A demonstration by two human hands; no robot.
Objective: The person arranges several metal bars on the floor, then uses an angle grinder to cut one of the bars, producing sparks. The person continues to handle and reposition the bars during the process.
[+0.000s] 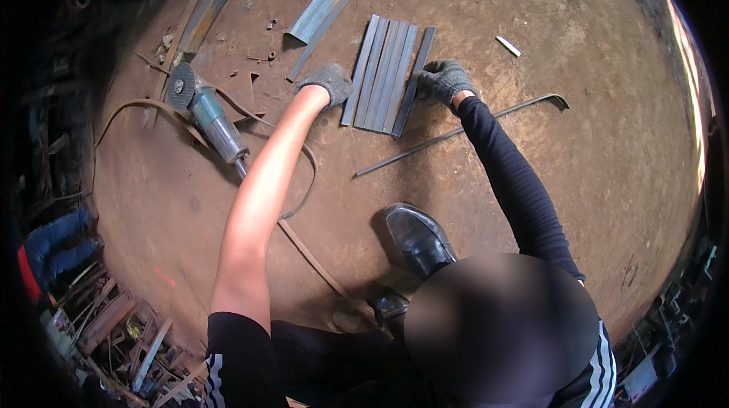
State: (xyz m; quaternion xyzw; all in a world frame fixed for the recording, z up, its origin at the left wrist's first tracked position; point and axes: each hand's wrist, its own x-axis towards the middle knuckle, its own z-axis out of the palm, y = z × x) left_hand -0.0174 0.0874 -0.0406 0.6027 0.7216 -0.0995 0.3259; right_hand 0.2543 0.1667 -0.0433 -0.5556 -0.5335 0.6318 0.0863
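Several dark, flat metal bars [377, 74] lie side by side on the floor between my hands, running away from me. My left hand [328, 83], in a grey knit glove, is curled closed by the left edge of the row; whatever its fingers hold is hidden beneath it. On the other side, my gloved right hand [443, 79] has its fingers closed at the edge of the rightmost metal bar [414, 80]. That bar leans slightly apart from the others at its far end.
An angle grinder [216, 121] with its cord lies left of my forearm. A thin bent rod [425, 153] crosses the floor below my right hand. Longer steel strips [323, 6] lie beyond, a white stick [508, 47] to the right. Scrap metal [125, 336] is piled lower left.
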